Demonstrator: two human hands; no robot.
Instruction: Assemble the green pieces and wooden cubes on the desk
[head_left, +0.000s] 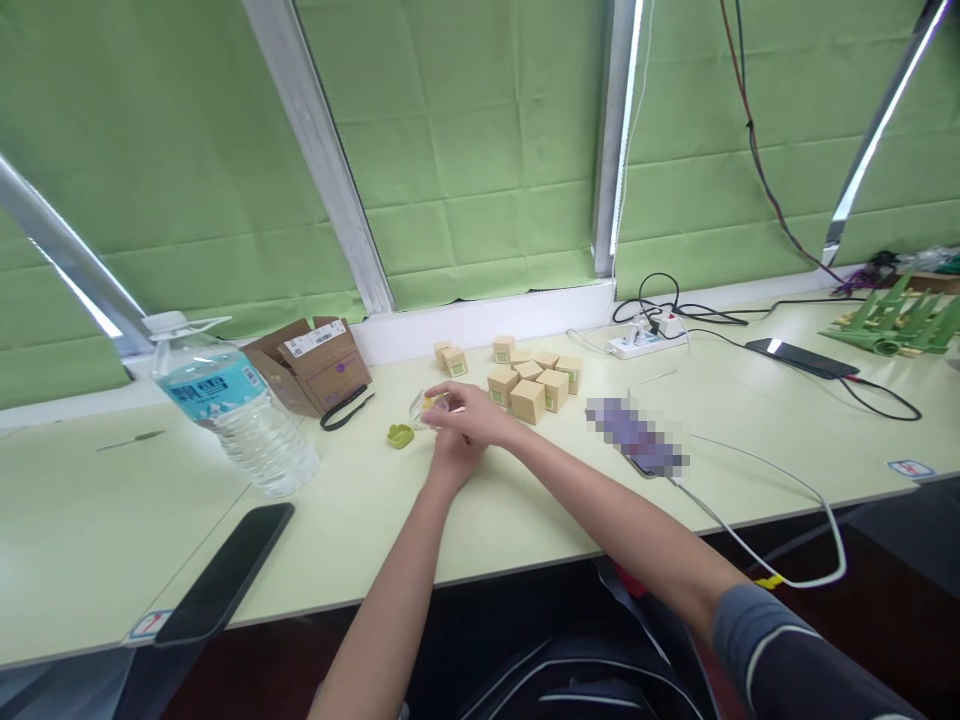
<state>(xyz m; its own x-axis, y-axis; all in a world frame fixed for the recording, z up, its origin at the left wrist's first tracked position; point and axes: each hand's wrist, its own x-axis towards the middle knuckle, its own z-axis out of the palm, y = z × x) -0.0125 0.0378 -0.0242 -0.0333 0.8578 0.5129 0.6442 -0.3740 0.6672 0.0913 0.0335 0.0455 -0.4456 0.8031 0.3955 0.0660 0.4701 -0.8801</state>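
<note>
My right hand (476, 412) crosses over my left hand (454, 457), and the two meet above the table. The fingers of the right hand are closed at a small clear plastic piece (417, 408) with something yellow at it; its exact kind is hard to make out. My left hand sits underneath, its fingers mostly hidden behind the right. Just left of them lies a small green, flower-shaped piece (400, 436). Several small cardboard boxes (528, 402) with green labels stand in a group behind and to the right of my hands.
On the left are a large water bottle (251, 420), an opened brown carton (319, 368), a black strap (346, 410) and a dark phone (229, 570). To the right lie a phone (637, 437) on a white cable, a power strip (645, 343), another phone (802, 358) and green plastic parts (896, 318).
</note>
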